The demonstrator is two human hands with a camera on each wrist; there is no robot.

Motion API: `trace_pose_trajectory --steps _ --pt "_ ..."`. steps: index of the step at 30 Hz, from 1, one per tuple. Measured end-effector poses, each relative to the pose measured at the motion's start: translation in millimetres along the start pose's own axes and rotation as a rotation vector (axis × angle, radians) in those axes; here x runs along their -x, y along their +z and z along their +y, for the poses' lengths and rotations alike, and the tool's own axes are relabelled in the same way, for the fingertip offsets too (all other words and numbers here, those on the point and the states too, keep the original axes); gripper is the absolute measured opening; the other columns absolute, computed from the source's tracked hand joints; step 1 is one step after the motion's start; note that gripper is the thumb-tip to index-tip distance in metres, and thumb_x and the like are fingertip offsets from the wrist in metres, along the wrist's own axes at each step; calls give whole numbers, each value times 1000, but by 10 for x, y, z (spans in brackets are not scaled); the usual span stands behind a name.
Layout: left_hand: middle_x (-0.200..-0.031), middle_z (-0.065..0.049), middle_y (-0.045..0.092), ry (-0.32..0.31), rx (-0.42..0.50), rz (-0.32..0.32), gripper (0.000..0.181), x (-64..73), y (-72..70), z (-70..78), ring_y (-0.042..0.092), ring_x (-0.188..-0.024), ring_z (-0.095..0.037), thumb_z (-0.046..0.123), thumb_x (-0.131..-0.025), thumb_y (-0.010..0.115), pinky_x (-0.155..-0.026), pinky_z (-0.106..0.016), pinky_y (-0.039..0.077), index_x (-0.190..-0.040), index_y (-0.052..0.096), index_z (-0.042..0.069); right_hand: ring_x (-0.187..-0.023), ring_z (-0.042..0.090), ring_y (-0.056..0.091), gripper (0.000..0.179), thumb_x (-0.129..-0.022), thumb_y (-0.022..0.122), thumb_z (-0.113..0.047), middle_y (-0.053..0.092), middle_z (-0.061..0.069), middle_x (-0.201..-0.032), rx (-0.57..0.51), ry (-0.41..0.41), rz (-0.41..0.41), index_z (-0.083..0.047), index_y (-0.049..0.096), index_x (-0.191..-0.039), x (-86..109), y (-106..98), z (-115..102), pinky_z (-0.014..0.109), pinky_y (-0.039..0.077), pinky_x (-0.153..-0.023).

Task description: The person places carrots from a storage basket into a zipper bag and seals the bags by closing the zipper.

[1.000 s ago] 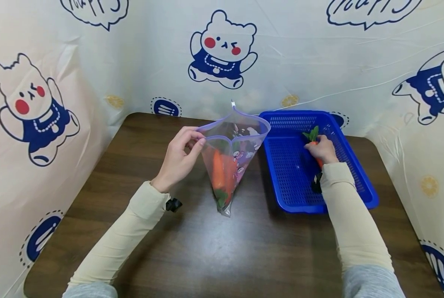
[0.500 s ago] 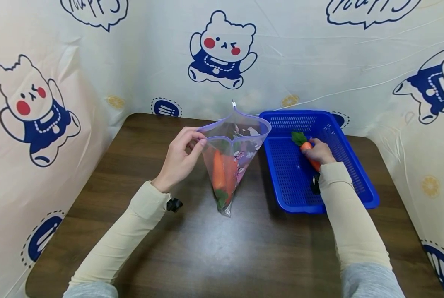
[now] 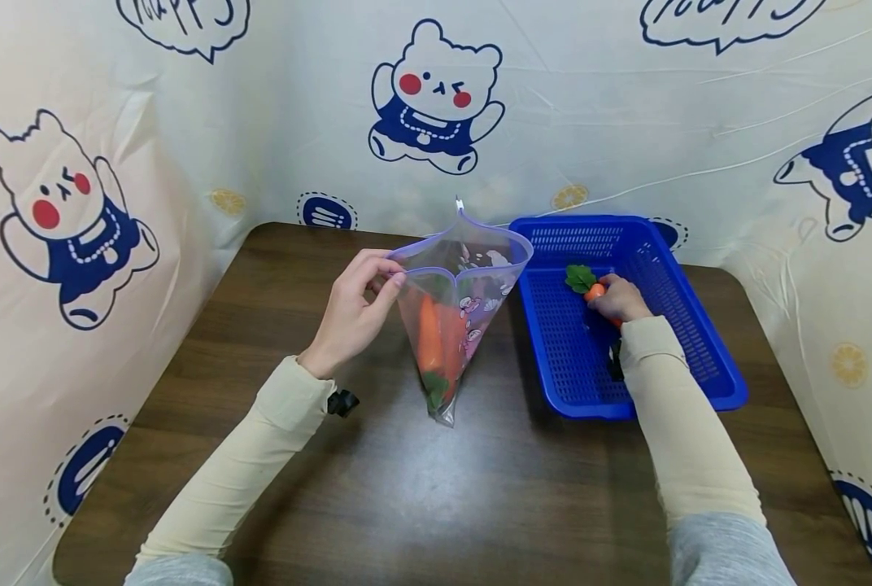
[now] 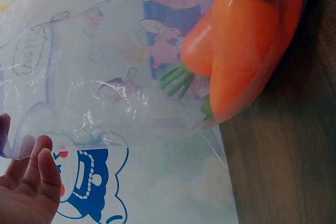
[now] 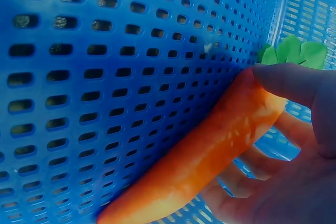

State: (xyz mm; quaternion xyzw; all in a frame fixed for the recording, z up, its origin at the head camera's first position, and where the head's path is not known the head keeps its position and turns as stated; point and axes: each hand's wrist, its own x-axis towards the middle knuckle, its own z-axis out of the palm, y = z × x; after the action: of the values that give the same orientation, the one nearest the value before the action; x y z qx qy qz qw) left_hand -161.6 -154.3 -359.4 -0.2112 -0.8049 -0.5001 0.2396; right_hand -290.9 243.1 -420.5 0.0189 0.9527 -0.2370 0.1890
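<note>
My left hand (image 3: 359,305) pinches the purple-edged rim of a clear printed zip bag (image 3: 483,281), whose mouth gapes at the top. Inside the bag lie orange carrots (image 3: 430,338) with green tops, low down; the left wrist view shows these carrots (image 4: 244,40) bunched together. Over in the blue basket, my right hand (image 3: 624,299) grips a carrot (image 5: 210,145) near its leafy end, thumb on one side and fingers on the other. Its green leaves (image 3: 580,278) point to the far left, and its tip is hidden by the hand in the head view.
The blue perforated basket (image 3: 534,350) stands at the back right of the dark wooden table (image 3: 421,505), right beside the bag. A cloth (image 3: 282,122) printed with cartoon bears hangs behind and at both sides. A small black device (image 3: 343,403) sits on the left wrist.
In the basket, my right hand and the carrot have shifted a little to the left, and the carrot's leafy end has swung leftward. The left hand and bag stay in place.
</note>
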Motion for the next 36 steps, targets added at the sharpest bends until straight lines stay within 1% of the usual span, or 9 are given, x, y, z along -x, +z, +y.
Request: trace_pose_trajectory --steps 6,11,18,23,27,36 --pt "-110 -11 61 0 -5 -2 11 -1 -2 2 52 -77 -12 10 -94 61 -67 -23 46 -99 64 0 -125 49 40 65 -93 53 -17 35 38 -140 -1 1 -20 8 25 -146 15 -3 -6 57 36 -105" --pt "-110 -11 61 1 -2 -1 11 1 -7 10 53 -77 -13 9 -94 61 -66 -23 46 -98 64 0 -123 48 42 66 -92 55 -18 37 37 -139 14 -11 -14 8 27 -145 15 -1 -2 57 36 -104" --pt "-111 -12 60 -1 6 4 10 4 -15 27 53 -78 -11 9 -94 61 -66 -23 46 -98 64 0 -123 48 42 66 -92 56 -16 38 36 -140 -8 2 -28 8 26 -145 27 -4 -9 57 36 -105" --pt "-113 -13 59 3 7 10 11 4 -16 39 55 -84 -11 9 -95 60 -68 -21 46 -98 64 0 -125 46 42 65 -92 55 -15 38 35 -141 -34 32 -31 7 26 -146 39 1 -17 56 36 -107" --pt "-117 -13 58 6 7 10 10 9 -17 39 56 -90 -13 9 -95 60 -70 -18 45 -99 64 0 -124 46 43 64 -93 55 -15 39 35 -140 -33 30 -39 7 26 -145 57 -4 -17 56 36 -106" --pt "-119 -14 58 21 1 1 11 15 -20 45 57 -93 -15 10 -96 58 -69 -25 47 -100 65 1 -121 46 43 64 -92 55 -15 39 35 -138 -14 6 -33 8 27 -145 68 -9 18 56 37 -104"
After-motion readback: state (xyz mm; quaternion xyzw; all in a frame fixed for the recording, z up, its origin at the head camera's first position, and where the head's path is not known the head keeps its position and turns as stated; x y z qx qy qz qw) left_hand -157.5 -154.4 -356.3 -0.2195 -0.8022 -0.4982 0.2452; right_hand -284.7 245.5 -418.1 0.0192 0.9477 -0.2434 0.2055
